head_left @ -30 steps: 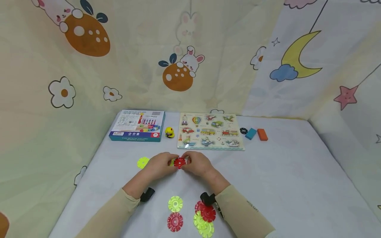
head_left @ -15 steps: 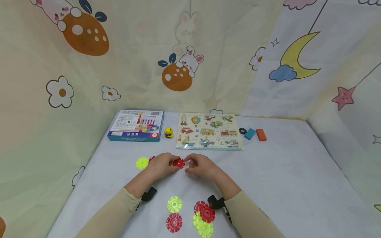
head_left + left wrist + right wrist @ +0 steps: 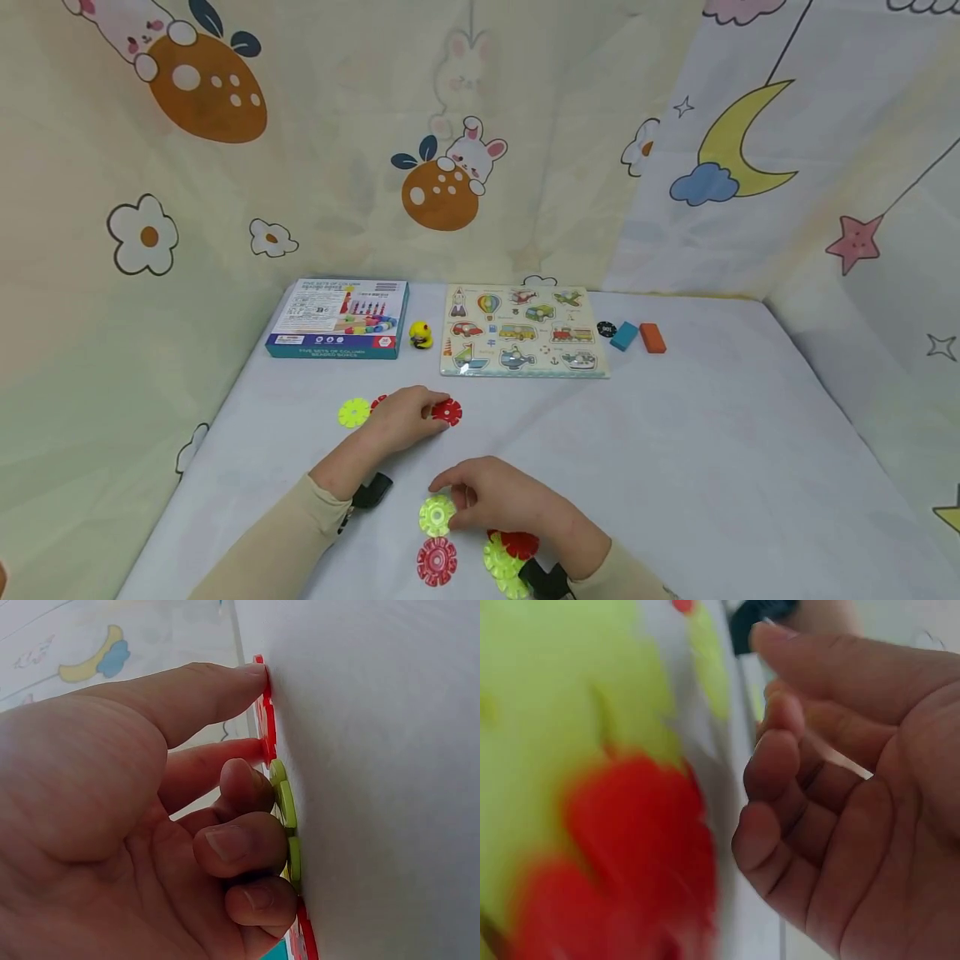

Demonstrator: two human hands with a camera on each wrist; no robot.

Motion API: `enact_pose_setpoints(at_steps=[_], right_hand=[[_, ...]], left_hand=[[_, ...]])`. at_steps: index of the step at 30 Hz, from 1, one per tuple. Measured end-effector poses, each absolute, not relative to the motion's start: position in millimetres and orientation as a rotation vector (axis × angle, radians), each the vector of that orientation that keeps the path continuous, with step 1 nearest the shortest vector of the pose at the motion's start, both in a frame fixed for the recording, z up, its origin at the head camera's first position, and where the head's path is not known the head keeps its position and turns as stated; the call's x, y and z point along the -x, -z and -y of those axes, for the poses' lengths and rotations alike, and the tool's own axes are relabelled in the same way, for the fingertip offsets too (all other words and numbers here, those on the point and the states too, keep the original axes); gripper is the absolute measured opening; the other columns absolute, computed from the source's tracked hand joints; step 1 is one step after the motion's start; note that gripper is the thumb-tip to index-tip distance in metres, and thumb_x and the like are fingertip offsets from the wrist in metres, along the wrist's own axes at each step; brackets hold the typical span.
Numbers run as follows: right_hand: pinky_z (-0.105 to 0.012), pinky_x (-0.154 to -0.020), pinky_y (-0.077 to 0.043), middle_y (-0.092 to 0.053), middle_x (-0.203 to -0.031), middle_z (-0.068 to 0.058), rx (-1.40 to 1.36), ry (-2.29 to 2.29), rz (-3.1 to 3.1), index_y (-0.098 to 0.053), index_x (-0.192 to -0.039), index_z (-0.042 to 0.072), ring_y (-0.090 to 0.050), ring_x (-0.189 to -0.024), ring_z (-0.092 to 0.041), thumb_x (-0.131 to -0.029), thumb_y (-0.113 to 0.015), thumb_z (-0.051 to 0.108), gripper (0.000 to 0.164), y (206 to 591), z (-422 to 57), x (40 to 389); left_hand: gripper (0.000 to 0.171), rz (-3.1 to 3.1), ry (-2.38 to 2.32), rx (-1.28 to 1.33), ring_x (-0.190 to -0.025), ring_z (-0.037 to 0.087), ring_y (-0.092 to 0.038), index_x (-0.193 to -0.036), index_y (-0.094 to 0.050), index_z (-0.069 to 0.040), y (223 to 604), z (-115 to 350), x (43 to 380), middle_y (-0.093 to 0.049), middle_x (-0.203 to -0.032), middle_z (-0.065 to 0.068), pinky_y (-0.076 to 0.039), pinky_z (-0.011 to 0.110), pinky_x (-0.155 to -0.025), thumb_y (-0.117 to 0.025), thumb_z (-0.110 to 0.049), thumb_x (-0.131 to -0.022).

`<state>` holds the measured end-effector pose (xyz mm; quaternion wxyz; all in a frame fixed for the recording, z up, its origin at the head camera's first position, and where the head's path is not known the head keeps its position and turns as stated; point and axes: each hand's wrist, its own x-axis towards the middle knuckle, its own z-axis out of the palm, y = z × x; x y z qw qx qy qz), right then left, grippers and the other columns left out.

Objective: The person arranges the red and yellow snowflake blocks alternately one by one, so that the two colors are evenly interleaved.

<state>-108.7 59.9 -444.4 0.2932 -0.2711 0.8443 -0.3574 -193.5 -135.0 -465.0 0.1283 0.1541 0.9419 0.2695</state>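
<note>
My left hand (image 3: 405, 419) pinches a red notched plastic disc (image 3: 448, 411) between thumb and index finger at the right end of a row. Its other curled fingers lie against a yellow-green disc (image 3: 286, 802) in the left wrist view. At the row's left end shows another yellow-green disc (image 3: 354, 412), with a red disc (image 3: 379, 402) partly hidden by the hand. My right hand (image 3: 506, 500) is at a loose yellow-green disc (image 3: 437, 517), index finger above it and thumb at its right edge, fingers apart. Just below that lies a red disc (image 3: 437, 562).
A pile of red and yellow-green discs (image 3: 501, 554) lies partly under my right wrist. Along the back stand a teal-edged box (image 3: 337, 318), a yellow duck toy (image 3: 421, 335), a picture puzzle board (image 3: 525, 332), a black round chip (image 3: 607, 329), a blue block (image 3: 624, 336) and an orange block (image 3: 652, 338).
My right hand has left the red disc at the row's end and moved down toward me to the loose yellow-green disc. My left hand stays at the row, holding the red disc.
</note>
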Motion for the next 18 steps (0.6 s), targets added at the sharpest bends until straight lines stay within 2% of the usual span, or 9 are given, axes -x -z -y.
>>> enact_pose_setpoints(at_steps=[3,6,12,18], right_hand=[[-0.022,-0.061,-0.041,-0.053,-0.075,0.013,0.801,0.772,-2.334,-0.065,-0.117,0.032,-0.048,-0.070,-0.004,-0.078,-0.078,0.026,0.042,448.1,-50.1,105.0],[-0.023,-0.066,-0.042,-0.053,-0.080,0.018,0.820,0.648,-2.398,-0.065,-0.114,0.034,-0.047,-0.074,-0.003,-0.076,-0.079,0.029,0.041,449.4,-43.1,104.1],[-0.025,-0.075,-0.044,-0.056,-0.090,0.018,0.786,0.587,-2.437,-0.062,-0.103,0.028,-0.048,-0.079,-0.002,-0.071,-0.083,0.028,0.038,445.0,-36.0,105.6],[-0.023,-0.069,-0.045,-0.051,-0.085,0.011,0.662,0.635,-2.409,-0.058,-0.096,0.021,-0.048,-0.075,-0.005,-0.066,-0.085,0.023,0.041,442.1,-31.8,103.4]], left_hand=[[0.048,-2.737,-0.779,-0.446,-0.064,0.015,-0.046,-0.125,-0.063,-0.019,464.8,135.3,193.2,-0.047,-0.067,0.002,-0.036,0.029,-0.055,-0.074,-0.034,-0.080],[0.049,-2.727,-0.779,-0.447,-0.066,0.015,-0.047,-0.125,-0.063,-0.020,464.4,135.3,193.0,-0.048,-0.068,0.002,-0.036,0.029,-0.056,-0.074,-0.035,-0.080],[0.050,-2.726,-0.769,-0.445,-0.067,0.015,-0.047,-0.126,-0.062,-0.020,463.4,135.2,192.0,-0.048,-0.068,0.002,-0.037,0.029,-0.057,-0.075,-0.034,-0.080],[0.051,-2.729,-0.763,-0.443,-0.068,0.014,-0.047,-0.127,-0.062,-0.020,463.2,135.4,191.8,-0.048,-0.069,0.001,-0.037,0.029,-0.057,-0.074,-0.035,-0.080]])
